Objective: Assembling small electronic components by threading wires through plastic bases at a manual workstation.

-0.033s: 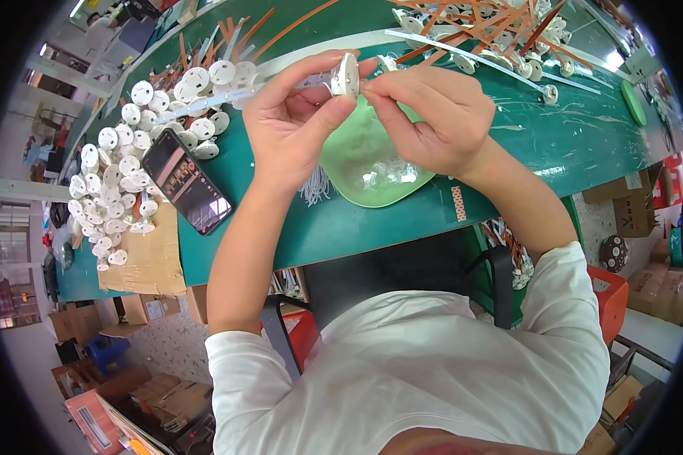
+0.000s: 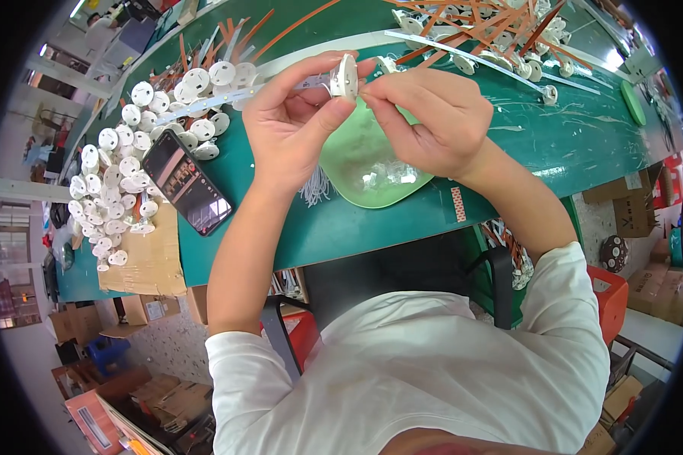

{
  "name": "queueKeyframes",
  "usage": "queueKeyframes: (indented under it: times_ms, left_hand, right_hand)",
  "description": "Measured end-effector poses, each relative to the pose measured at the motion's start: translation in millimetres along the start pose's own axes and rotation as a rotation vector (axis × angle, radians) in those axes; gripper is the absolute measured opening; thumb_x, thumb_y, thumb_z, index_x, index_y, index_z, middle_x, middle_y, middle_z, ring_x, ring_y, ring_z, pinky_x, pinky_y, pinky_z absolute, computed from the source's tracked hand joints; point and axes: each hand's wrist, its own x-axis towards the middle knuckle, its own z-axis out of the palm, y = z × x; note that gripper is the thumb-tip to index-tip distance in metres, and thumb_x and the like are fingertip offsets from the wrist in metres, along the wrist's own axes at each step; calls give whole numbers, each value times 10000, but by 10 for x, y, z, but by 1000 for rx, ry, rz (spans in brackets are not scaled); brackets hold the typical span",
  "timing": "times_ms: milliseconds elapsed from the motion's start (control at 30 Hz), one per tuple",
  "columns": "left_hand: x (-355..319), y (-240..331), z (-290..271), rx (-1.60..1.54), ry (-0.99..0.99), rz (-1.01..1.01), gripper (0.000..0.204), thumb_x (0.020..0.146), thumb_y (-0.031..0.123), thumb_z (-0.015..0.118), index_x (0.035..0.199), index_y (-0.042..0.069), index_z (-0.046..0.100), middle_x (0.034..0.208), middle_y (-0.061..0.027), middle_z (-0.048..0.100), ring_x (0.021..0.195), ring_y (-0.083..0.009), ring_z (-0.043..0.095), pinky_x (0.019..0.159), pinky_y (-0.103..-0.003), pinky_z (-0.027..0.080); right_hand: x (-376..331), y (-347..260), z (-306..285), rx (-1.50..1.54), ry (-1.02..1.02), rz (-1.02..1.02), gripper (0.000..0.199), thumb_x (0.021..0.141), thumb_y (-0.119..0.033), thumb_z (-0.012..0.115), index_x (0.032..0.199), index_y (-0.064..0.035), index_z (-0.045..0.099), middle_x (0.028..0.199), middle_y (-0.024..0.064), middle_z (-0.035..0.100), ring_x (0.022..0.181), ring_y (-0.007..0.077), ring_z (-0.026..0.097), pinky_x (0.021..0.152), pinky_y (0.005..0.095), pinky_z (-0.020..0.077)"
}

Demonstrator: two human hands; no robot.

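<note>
— Both hands pinch the same white disc (image 2: 347, 75), see? The left hand (image 2: 292, 125) clamps its rim between thumb and forefinger; the right hand (image 2: 429, 114) closes its fingertips on the other side, where something small goes in. What exactly, I cannot tell.

— Why hold it up in the air like that?

— It sits raised over the green tray (image 2: 364, 163), so I'd guess anything that slips falls in there. A few pale bits lie in the tray already.

— And all those on the left?

— A heap of discs (image 2: 121, 178), spread from the green table (image 2: 508, 144) onto a sheet of cardboard (image 2: 148, 262), within the left arm's reach. More discs with orange strips (image 2: 493, 30) lie at the far edge, well apart from the heap.

— Is that a phone?

— Yes, a phone (image 2: 186, 182), screen lit, propped just beside the heap, angled toward the worker. A bundle of white wires (image 2: 315, 186) lies at the tray's near left, under the left wrist.
</note>
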Motion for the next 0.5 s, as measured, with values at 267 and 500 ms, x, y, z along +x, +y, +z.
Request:
queueKeyframes:
  times_ms: [267, 500]
  left_hand:
    - [14, -7, -24, 111, -48, -10, 400, 860, -65, 718, 1248, -54, 620, 1143, -167, 698, 1062, -200, 680, 904, -312, 567]
    - [655, 629, -674, 934, -15, -126, 494, 981, 260, 625, 1436, 118, 496, 877, -75, 693, 797, -127, 678, 711, -268, 514]
  right_hand:
    - [-44, 9, 115, 21, 23, 15, 193, 741, 84, 742, 918, 15, 706, 789, 109, 711, 651, 247, 691, 585, 296, 543]
    - [7, 92, 69, -30, -25, 313, 269, 813, -55, 782, 1067, -16, 704, 974, 106, 739, 788, 178, 707, 624, 274, 551]
